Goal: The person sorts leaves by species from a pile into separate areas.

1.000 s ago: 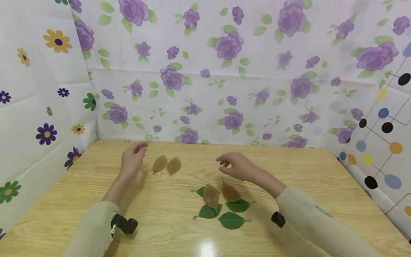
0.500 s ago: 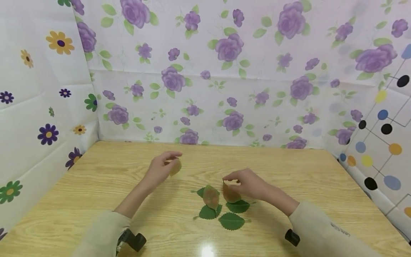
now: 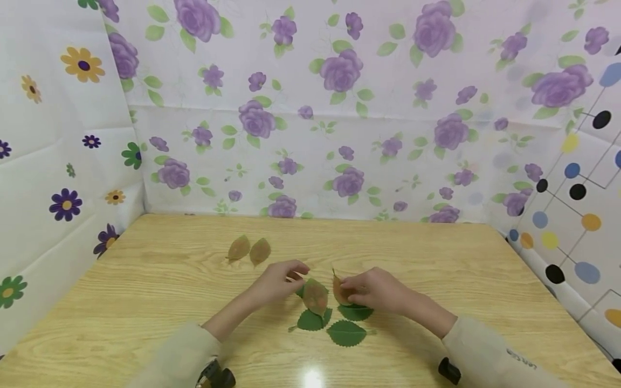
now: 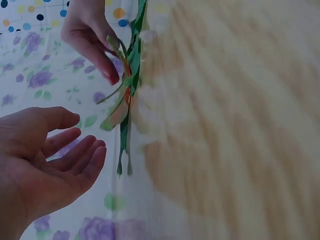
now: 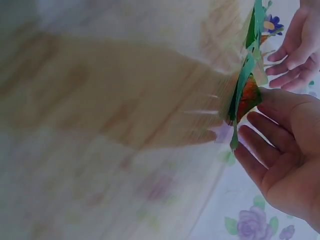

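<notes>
My left hand (image 3: 275, 282) hovers with loosely bent fingers beside a reddish-brown leaf (image 3: 315, 297), which lies over green toothed leaves (image 3: 310, 320). In the left wrist view a gap separates this hand (image 4: 55, 160) from the leaves, and nothing is in it. My right hand (image 3: 383, 291) pinches the edge of a second reddish leaf (image 3: 339, 295), partly covered by its fingers. Under that leaf sits a green leaf (image 3: 356, 312); another green leaf (image 3: 346, 333) lies in front. The right wrist view shows the orange-red leaf (image 5: 249, 99) against the right hand's fingertips.
Two brownish leaves (image 3: 260, 251) lie side by side farther back on the wooden table (image 3: 170, 291). A rose-patterned cloth (image 3: 301, 161) hangs behind the table, with other patterned cloths at both sides.
The left hand has swept from the back left, past the two far leaves, to the near cluster. The right hand has come down onto the right reddish leaf and taken its edge.
</notes>
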The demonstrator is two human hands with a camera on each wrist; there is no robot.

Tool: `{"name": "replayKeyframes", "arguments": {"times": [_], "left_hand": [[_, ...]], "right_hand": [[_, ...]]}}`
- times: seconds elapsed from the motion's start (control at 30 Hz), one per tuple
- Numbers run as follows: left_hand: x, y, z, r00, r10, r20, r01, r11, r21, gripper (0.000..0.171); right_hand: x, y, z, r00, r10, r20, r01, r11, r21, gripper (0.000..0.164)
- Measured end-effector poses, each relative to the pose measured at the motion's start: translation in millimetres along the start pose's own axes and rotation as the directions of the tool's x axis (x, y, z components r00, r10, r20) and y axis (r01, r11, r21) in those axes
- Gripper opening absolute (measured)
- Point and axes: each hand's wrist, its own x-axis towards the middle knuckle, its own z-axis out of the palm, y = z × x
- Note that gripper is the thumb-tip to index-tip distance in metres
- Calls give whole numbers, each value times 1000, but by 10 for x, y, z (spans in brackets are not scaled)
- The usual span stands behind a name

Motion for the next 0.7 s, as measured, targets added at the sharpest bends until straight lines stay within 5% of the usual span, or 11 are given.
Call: {"name": "replayKeyframes", "arguments": {"times": [0.3,0.7], "left_hand": [[71,92,124,999,24,46,-26,998,60,30],[90,156,206,998,0,55,-4,997,82,41]], "right_hand": [[11,-24,25,997,8,76,-3,997,-74,24],[-7,-33,58,997,-38,62,44,993,-109,23]]}}
